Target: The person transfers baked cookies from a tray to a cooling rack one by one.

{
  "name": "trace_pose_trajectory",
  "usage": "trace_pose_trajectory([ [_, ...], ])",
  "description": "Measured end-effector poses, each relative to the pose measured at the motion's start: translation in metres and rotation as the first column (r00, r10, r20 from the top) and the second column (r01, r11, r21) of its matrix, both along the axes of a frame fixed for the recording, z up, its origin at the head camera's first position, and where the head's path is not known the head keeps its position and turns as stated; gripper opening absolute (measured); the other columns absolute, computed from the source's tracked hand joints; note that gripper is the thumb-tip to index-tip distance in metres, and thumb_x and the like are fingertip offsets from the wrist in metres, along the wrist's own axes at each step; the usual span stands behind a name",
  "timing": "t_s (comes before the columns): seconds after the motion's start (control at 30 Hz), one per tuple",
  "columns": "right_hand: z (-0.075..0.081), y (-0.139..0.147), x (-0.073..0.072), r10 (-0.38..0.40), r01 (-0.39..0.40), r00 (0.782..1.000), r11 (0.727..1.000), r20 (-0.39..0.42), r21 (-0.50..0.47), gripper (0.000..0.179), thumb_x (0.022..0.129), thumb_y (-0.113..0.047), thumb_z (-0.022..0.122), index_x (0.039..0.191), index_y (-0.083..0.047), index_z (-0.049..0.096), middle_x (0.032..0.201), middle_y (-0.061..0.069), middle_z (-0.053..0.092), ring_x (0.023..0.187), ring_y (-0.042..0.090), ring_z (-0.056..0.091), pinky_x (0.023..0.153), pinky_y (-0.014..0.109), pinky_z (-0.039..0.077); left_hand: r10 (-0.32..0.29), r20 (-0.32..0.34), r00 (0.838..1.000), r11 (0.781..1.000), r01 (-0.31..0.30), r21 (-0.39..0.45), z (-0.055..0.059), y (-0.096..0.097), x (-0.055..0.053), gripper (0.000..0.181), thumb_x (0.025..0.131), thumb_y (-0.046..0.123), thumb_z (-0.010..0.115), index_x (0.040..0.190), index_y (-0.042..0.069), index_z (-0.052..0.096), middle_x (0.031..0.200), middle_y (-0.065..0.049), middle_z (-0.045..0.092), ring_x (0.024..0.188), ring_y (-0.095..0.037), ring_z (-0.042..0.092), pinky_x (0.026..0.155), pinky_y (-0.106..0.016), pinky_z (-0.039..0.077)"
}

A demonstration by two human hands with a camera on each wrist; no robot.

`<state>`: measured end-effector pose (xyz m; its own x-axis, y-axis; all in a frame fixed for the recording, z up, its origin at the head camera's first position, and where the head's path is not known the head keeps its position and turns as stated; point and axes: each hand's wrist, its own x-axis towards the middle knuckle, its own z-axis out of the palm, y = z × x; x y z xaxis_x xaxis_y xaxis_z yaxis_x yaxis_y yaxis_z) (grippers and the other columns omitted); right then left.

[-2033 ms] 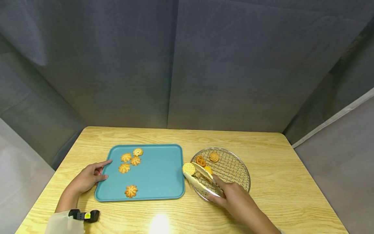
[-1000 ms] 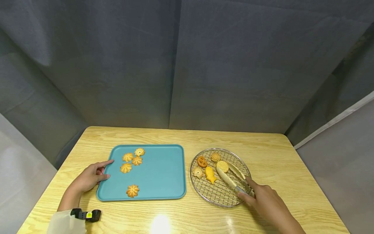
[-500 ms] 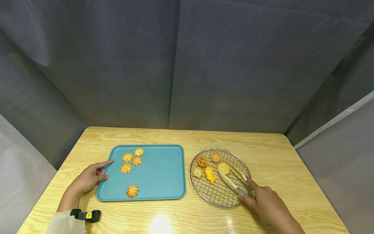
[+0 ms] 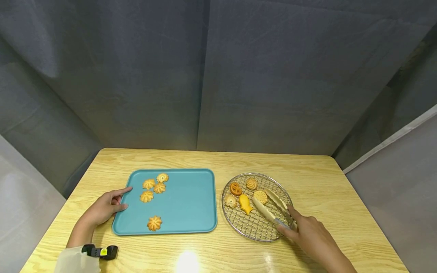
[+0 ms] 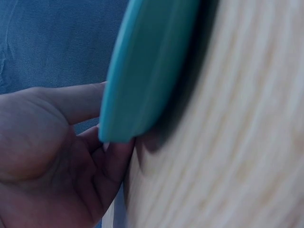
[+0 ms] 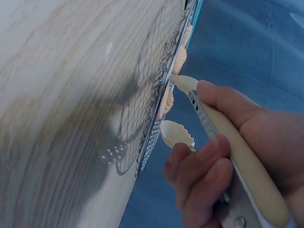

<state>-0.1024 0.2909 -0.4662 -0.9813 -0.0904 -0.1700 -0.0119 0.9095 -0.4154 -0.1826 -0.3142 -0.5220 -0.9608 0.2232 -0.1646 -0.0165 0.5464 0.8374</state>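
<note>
A pale panel [image 4: 24, 212] shows far left of the teal tray [image 4: 187, 201], a dark grey curtain [image 4: 136, 76] rises behind it, and another pale panel [image 4: 403, 174] shows far to its right. Beneath the tray, the light wood-grain table [image 4: 324, 208] reflects a bright glare in front of it.

At the tray's left edge, the left hand [image 4: 104, 206] pinches the rim, thumb on top and other fingers curled below; its wrist wears a black band [image 4: 99, 251]. Four scalloped cookies [image 4: 148, 184] lie grouped in the tray's far left part, a fifth near its front edge.

Right of the tray, the round wire rack [image 4: 249, 230] bears a pale ring cookie, a pretzel, a fish-shaped cracker, a swirl cookie and a round dimpled cookie [image 4: 260, 196]. Reaching in from farther right of the tray, the right hand [image 4: 308, 229] grips tongs [image 4: 268, 214], their parted tips either side of the dimpled cookie.
</note>
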Motion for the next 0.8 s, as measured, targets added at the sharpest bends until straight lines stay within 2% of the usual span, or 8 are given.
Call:
trace_pose_trajectory([
  [0.13, 0.003, -0.002, 0.000, -0.010, 0.010, 1.000, 1.000, 0.011, 0.005, 0.091, 0.094, -0.056, 0.069, 0.155, 0.005, 0.041, 0.059, 0.000, 0.048, 0.050, 0.013, 0.033, 0.049, 0.034, 0.036, -0.003, 0.006, 1.000, 1.000, 0.003, 0.005, -0.001, -0.001, 0.000, 0.066, 0.097, -0.002, 0.067, 0.157, -0.005, 0.038, 0.086, -0.011, 0.042, 0.057, -0.013, 0.034, 0.052, -0.028, 0.040],
  [0.3, 0.008, -0.010, -0.001, 0.012, -0.012, 1.000, 1.000, -0.007, 0.009, 0.091, 0.092, -0.057, 0.071, 0.154, 0.003, 0.044, 0.062, -0.001, 0.054, 0.054, 0.015, 0.046, 0.056, 0.036, 0.044, 0.003, 0.010, 1.000, 1.000, -0.003, 0.010, -0.001, -0.001, 0.000, 0.066, 0.097, -0.002, 0.067, 0.157, -0.004, 0.039, 0.086, -0.011, 0.042, 0.057, -0.013, 0.035, 0.052, -0.028, 0.040],
  [0.7, 0.010, -0.036, -0.003, 0.081, -0.081, 0.994, 0.997, -0.070, 0.001, 0.085, 0.090, -0.054, 0.076, 0.153, -0.004, 0.049, 0.058, -0.005, 0.046, 0.053, 0.011, 0.042, 0.057, 0.033, 0.043, 0.011, 0.009, 1.000, 1.000, -0.011, -0.006, 0.002, 0.002, 0.002, 0.066, 0.097, -0.002, 0.067, 0.156, -0.005, 0.040, 0.086, -0.011, 0.043, 0.058, -0.013, 0.036, 0.052, -0.027, 0.040],
  [0.8, 0.010, -0.041, -0.003, 0.094, -0.094, 0.992, 0.996, -0.078, 0.003, 0.084, 0.089, -0.054, 0.076, 0.153, -0.006, 0.050, 0.058, -0.006, 0.041, 0.053, 0.009, 0.036, 0.057, 0.032, 0.041, 0.007, 0.007, 1.000, 1.000, -0.007, -0.005, 0.003, 0.002, 0.001, 0.065, 0.097, -0.002, 0.067, 0.156, -0.005, 0.040, 0.086, -0.011, 0.043, 0.058, -0.013, 0.036, 0.053, -0.027, 0.040],
])
